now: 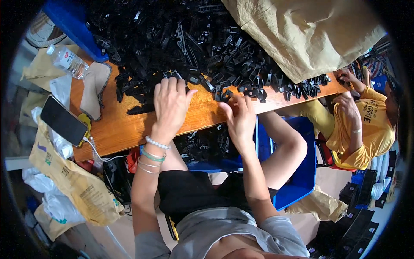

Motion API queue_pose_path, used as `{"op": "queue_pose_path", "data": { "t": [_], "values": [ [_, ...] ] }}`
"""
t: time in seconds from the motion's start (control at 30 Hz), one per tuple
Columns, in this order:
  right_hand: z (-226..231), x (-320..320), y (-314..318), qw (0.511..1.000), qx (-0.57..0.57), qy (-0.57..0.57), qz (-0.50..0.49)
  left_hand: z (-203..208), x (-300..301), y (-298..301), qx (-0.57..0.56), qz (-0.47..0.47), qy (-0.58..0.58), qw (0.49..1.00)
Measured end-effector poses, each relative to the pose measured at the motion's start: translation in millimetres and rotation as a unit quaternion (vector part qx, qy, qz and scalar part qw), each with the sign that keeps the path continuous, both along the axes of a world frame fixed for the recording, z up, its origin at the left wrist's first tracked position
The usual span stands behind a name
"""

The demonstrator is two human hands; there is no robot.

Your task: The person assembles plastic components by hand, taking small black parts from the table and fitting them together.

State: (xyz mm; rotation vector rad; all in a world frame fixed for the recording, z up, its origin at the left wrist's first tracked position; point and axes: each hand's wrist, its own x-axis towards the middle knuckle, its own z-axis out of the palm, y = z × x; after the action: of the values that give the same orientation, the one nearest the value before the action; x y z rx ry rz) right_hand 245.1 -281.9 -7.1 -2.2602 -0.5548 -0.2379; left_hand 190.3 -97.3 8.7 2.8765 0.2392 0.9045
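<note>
A big heap of small black plastic clips (241, 56) covers the far part of the wooden table (125, 125). My left hand (171, 102), with bracelets on its wrist, lies back-up at the near edge of the heap. Its thumb sticks out to the right, and its fingertips dip among the black parts. Over the table's near edge is my right hand (241, 120), thumb apart from its bent fingers, close to a few loose clips (258, 93). I see nothing held in either hand, though the fingertips are partly hidden.
Below the tabletop, blue bins (297, 168) stand by my legs, one with black parts. A tan sack (306, 34) lies over the heap. At the left are a phone (64, 120) on a cable and a water bottle (69, 61). A person in yellow (366, 125) sits at right.
</note>
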Motion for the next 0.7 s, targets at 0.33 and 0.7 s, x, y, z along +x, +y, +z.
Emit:
{"op": "queue_pose_path", "data": {
  "t": [0.33, 0.7],
  "values": [
    [-12, 10, -7, 0.995, -0.055, -0.056, 0.064, -18, -26, -22, -0.057, 0.012, 0.024, 0.998],
    [5, -5, -12, 0.855, 0.347, 0.373, 0.100, -24, -52, -11, -0.281, -0.161, -0.044, 0.945]
  ]
}}
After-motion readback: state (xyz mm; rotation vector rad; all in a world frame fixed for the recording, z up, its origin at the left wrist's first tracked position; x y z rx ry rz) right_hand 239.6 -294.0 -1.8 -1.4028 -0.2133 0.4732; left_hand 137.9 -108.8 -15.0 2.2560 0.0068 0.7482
